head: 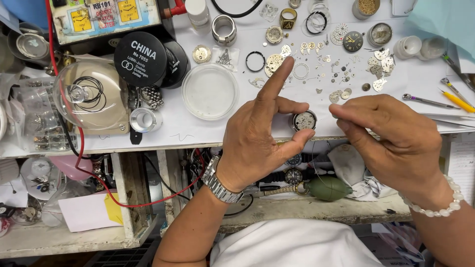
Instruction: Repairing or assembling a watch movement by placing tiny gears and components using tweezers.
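Note:
My left hand (pixel 260 131) holds a round watch movement (pixel 304 120) between middle finger and thumb, just above the front edge of the white bench top (pixel 168 126). Its index finger points up and away. A metal watch band sits on that wrist. My right hand (pixel 391 136) is close to the right of the movement, fingers pinched together at their tips near it. Whether something tiny sits between those fingertips cannot be told. A white bead bracelet circles that wrist.
Several small watch parts (pixel 341 64) lie scattered at the back, with a clear round dish (pixel 210 91), a black round tin (pixel 141 58), a glass dome (pixel 91 96), tools (pixel 457 101) at right. Below the bench edge lie watches (pixel 293 176) and a green rubber blower (pixel 329 188).

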